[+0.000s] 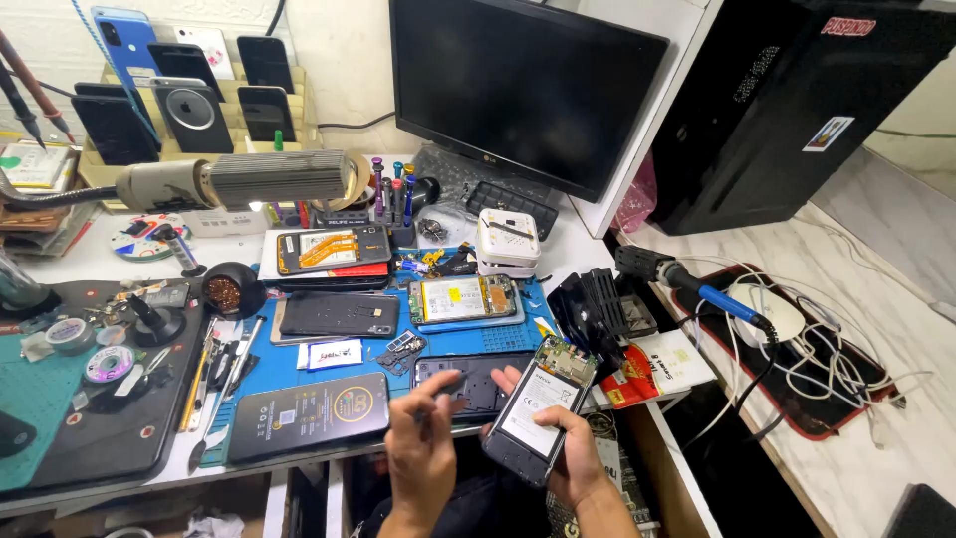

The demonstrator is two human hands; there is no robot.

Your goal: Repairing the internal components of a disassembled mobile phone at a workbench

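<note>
Phone (pixel 539 413), back off and battery up, sits clasped in my right hand (pixel 573 453) just past the desk's (pixel 239 244) front edge; my left hand (pixel 423 443) pinches something small, so I keep it steady.

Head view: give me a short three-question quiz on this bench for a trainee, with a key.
1. True or false: the right hand holds an opened phone with its battery showing.
2. What lies on the blue mat nearest the left hand: A) a dark back cover, B) a mug?
3. Is the monitor lit or dark?

Key: 1 true; 2 A; 3 dark.
</note>
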